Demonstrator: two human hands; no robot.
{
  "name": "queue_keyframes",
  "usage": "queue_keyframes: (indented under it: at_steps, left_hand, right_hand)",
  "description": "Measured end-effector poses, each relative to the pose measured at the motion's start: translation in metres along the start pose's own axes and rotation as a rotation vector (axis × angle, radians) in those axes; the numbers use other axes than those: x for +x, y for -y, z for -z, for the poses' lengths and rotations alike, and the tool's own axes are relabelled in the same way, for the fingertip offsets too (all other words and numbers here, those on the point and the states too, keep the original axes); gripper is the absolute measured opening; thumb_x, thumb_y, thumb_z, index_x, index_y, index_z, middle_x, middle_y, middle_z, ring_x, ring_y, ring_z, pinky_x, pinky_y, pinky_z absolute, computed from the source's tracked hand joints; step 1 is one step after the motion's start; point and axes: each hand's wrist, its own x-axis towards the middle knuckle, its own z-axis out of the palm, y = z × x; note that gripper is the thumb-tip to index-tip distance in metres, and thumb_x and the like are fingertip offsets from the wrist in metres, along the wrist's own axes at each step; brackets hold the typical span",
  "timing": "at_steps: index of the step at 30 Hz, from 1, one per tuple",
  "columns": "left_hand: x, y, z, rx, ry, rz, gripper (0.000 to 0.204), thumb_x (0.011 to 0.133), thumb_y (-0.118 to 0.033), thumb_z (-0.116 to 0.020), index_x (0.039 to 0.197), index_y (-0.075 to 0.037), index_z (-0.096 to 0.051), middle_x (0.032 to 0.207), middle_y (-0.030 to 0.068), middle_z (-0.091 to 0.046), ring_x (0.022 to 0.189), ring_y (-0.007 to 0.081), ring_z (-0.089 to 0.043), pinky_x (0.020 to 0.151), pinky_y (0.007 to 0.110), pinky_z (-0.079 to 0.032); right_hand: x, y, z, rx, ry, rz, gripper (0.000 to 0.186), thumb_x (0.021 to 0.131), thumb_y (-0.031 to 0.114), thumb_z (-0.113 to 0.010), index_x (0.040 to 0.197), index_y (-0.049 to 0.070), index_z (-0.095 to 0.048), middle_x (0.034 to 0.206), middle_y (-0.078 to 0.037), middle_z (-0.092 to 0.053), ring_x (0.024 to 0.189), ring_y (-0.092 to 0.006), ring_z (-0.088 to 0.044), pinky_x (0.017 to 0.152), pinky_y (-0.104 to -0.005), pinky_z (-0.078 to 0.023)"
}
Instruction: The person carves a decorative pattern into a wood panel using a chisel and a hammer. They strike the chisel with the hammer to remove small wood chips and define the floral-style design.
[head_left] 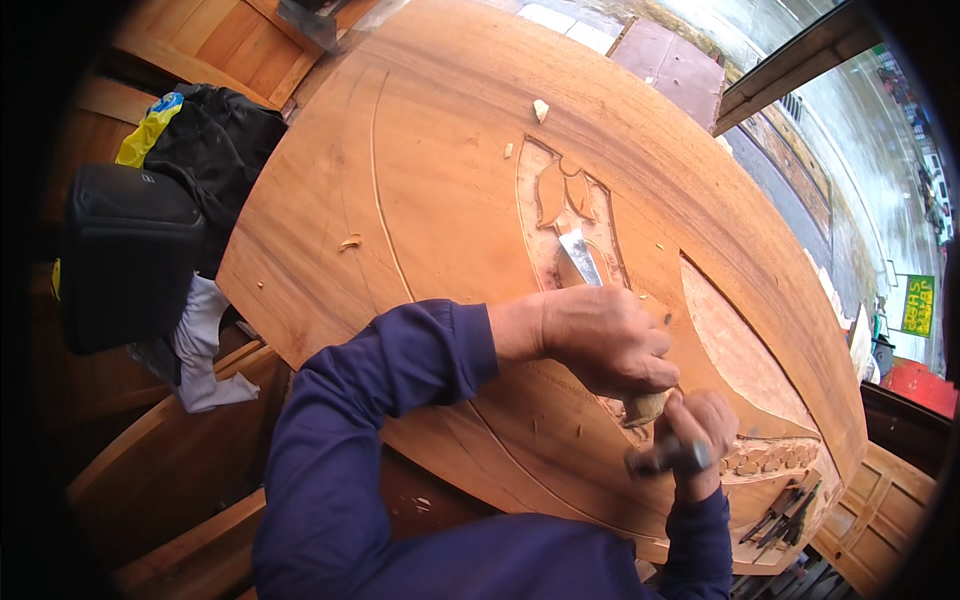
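My left hand (605,335) is closed around a chisel (580,258), its broad shiny blade lying on the carved relief (560,195) of a large wooden panel (310,220). The chisel's pale wooden handle end (645,408) sticks out below the fist. Close beside that end, my right hand (703,428) grips a dark, blurred hammer-like tool (665,458); its own handle is mostly hidden. Carved outlines like leaves or petals surround the blade tip, and the cut-down ground there is paler and rough.
Wood chips (541,110) and shavings (349,243) are scattered on the panel. Several carving tools (785,515) lie at its right near end. A black padded object (130,255), dark cloth (225,135) and white cloth (205,345) sit at the left. Outside is a wet street.
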Motion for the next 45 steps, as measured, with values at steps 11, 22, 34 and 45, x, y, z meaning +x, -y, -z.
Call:
queue_keyframes:
  at_steps: [11,22,34,45]
  left_hand:
    - [-0.002,0.004,-0.001,0.015,0.019,0.015,0.013,0.085,-0.027,-0.071,0.081,-0.019,-0.061,0.069,-0.0013,-0.051,0.059,0.0165,-0.061,0.047,0.031,-0.049]
    - [0.003,0.009,-0.003,0.030,-0.035,0.006,0.016,0.087,-0.029,-0.070,0.079,-0.019,-0.059,0.068,-0.0002,-0.048,0.058,0.0178,-0.059,0.045,0.033,-0.047]
    - [0.003,0.016,-0.004,0.050,-0.047,0.008,0.020,0.085,-0.029,-0.069,0.075,-0.018,-0.055,0.064,0.0007,-0.051,0.054,0.0214,-0.062,0.044,0.036,-0.048]
    - [0.009,0.009,0.005,0.051,-0.101,0.045,0.022,0.083,-0.026,-0.071,0.074,-0.017,-0.053,0.068,-0.0003,-0.047,0.056,0.0173,-0.058,0.044,0.033,-0.047]
  right_hand:
    - [0.020,-0.010,0.010,0.021,0.245,0.020,0.033,0.080,-0.004,-0.074,0.107,0.009,-0.060,0.073,-0.007,-0.058,0.058,-0.0247,-0.056,0.052,-0.0371,-0.047]
    - [0.016,-0.018,0.007,0.055,-0.018,0.163,0.020,0.075,0.010,-0.077,0.091,0.004,-0.067,0.073,-0.008,-0.057,0.061,-0.0259,-0.058,0.056,-0.0380,-0.048]
    - [0.027,-0.021,0.003,0.045,0.165,0.006,0.019,0.076,-0.008,-0.070,0.088,0.006,-0.068,0.071,-0.006,-0.055,0.059,-0.0261,-0.055,0.053,-0.0374,-0.045]
    - [0.025,-0.011,0.005,0.141,-0.028,0.065,0.030,0.084,-0.005,-0.071,0.110,0.004,-0.060,0.078,-0.010,-0.059,0.060,-0.0261,-0.054,0.053,-0.0383,-0.044]
